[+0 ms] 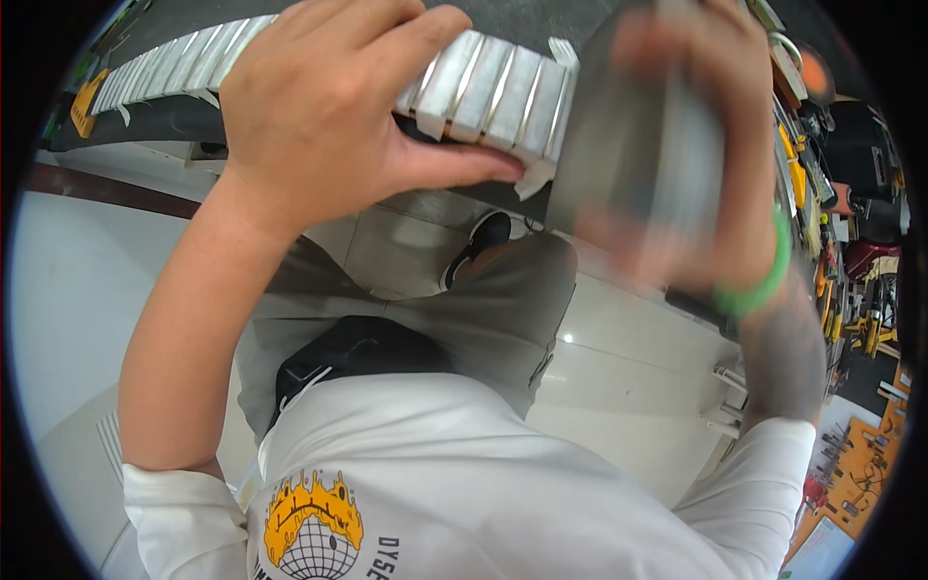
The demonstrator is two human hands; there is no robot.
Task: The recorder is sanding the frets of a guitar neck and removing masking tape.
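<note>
A long row of flat silvery blocks [488, 92], looking like battery cells stood side by side, runs across the top of the view. White tape strips hang from its edges. My left hand [309, 116] is closed over the row near its right end, its thumb along the near side. A yellow end piece [87, 104] stands at the row's far left. Just right of the row, my right hand [742, 126] grips a grey block [677, 150] between thumb and fingers. Motion smears that block and hand, so the block's details cannot be made out.
The row lies on a dark bench top [541, 21]. Tools with yellow handles [795, 169] and other gear crowd the right side. An orange pegboard [860, 474] holds small parts at lower right. Below the bench are my legs and a pale tiled floor [619, 387].
</note>
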